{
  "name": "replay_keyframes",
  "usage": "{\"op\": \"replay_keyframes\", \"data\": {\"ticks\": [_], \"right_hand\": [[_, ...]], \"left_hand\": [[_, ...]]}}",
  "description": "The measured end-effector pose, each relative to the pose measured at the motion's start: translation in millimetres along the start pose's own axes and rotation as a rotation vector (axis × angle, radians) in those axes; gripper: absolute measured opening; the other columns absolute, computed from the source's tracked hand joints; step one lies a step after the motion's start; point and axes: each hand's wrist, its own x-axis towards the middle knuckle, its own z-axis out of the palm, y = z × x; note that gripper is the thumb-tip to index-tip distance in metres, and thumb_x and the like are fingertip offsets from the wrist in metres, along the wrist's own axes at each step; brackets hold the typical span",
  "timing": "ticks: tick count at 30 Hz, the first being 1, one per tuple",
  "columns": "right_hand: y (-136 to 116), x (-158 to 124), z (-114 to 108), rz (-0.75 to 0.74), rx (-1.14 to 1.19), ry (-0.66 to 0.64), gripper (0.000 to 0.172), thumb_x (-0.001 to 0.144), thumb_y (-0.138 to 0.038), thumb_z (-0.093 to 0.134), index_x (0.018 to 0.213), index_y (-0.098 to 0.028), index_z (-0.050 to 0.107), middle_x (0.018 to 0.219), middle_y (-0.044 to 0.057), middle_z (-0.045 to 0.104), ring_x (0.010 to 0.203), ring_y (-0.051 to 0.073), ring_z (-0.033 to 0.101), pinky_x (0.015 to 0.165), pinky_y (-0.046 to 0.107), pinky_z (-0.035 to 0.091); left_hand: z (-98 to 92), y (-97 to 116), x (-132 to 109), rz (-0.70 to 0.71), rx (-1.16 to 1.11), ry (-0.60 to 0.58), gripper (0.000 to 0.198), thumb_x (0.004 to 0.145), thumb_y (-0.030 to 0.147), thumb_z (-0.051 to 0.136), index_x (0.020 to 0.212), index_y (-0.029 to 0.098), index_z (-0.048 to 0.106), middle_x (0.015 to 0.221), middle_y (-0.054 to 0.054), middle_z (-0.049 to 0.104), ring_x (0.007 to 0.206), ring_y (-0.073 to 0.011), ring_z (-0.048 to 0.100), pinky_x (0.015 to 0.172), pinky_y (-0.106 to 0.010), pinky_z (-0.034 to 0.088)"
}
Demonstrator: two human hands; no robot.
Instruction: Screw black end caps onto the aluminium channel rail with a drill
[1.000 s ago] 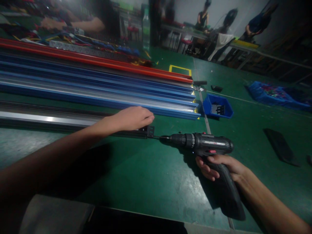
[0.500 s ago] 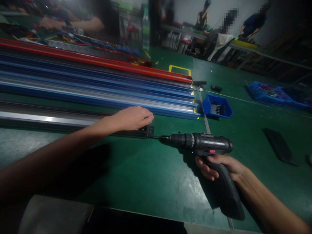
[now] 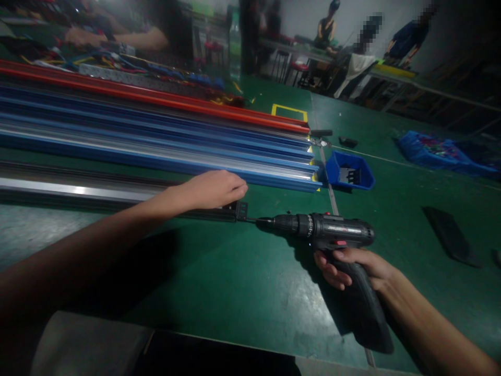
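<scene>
My right hand (image 3: 352,267) is wrapped round the grip of a black cordless drill (image 3: 332,232). The drill lies level, its bit pointing left into a small black end bracket (image 3: 241,210) on a long dark metal rail (image 3: 97,190). My left hand (image 3: 213,189) rests curled over the rail's right end, pressing it onto the green table (image 3: 242,292). The fingertips sit just above the bracket.
Long blue, silver and red rails (image 3: 156,136) are stacked behind. A blue bin (image 3: 349,171) with black parts stands at their right end. A black flat piece (image 3: 450,235) lies at the right, a blue tray (image 3: 438,149) farther back. Other people work at distant benches (image 3: 117,36).
</scene>
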Motion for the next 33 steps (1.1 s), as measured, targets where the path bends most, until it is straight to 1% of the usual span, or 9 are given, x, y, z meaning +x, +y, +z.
{"op": "replay_keyframes", "data": {"ticks": [7,13,17,23,26,33], "right_hand": [[-0.1,0.7,0.7,0.007,0.002,0.015,0.037,0.080,-0.053,0.084,0.089,-0.019,0.073,0.070,-0.001,0.054,0.050,0.009,0.034,0.051,0.027,0.047],[-1.0,-1.1,1.9,0.006,0.014,0.016,0.035,0.080,-0.052,0.084,0.088,-0.019,0.075,0.070,0.000,0.055,0.049,0.009,0.035,0.051,0.027,0.047],[-1.2,-0.8,2.0,0.002,0.023,0.024,0.034,0.081,-0.051,0.085,0.089,-0.019,0.075,0.072,0.000,0.057,0.050,0.008,0.035,0.052,0.026,0.048],[-3.1,0.5,5.4,0.002,0.023,0.017,0.036,0.079,-0.051,0.086,0.089,-0.018,0.075,0.071,0.000,0.056,0.049,0.008,0.035,0.050,0.025,0.048],[-4.2,0.1,6.9,0.004,0.028,0.022,0.036,0.079,-0.050,0.086,0.090,-0.018,0.075,0.071,0.000,0.056,0.049,0.008,0.035,0.050,0.025,0.048],[-3.1,0.3,4.0,0.015,0.044,0.021,0.036,0.078,-0.050,0.087,0.090,-0.018,0.075,0.073,0.001,0.058,0.050,0.008,0.036,0.050,0.025,0.047]], "left_hand": [[-0.6,0.6,0.5,0.013,0.009,0.009,0.042,0.104,0.041,0.037,0.082,0.021,0.067,0.083,-0.004,0.071,0.074,-0.0200,0.062,0.067,-0.032,0.039],[-2.8,2.7,-0.1,0.014,0.010,0.008,0.041,0.104,0.040,0.038,0.084,0.021,0.069,0.086,-0.004,0.073,0.076,-0.0203,0.064,0.067,-0.032,0.040],[-3.4,3.8,0.1,-0.008,0.008,-0.013,0.041,0.104,0.039,0.038,0.084,0.021,0.069,0.087,-0.005,0.073,0.077,-0.0207,0.065,0.068,-0.032,0.041],[-0.7,0.8,0.6,0.015,0.007,0.011,0.042,0.105,0.041,0.038,0.083,0.021,0.069,0.084,-0.005,0.072,0.075,-0.0200,0.063,0.067,-0.032,0.039],[-1.2,1.0,0.3,0.011,0.007,0.004,0.041,0.105,0.040,0.038,0.084,0.021,0.069,0.085,-0.005,0.072,0.075,-0.0198,0.063,0.067,-0.031,0.039],[-2.2,2.4,0.1,-0.003,-0.024,-0.002,0.042,0.104,0.041,0.037,0.083,0.021,0.068,0.086,-0.004,0.071,0.075,-0.0196,0.061,0.068,-0.032,0.038]]}}
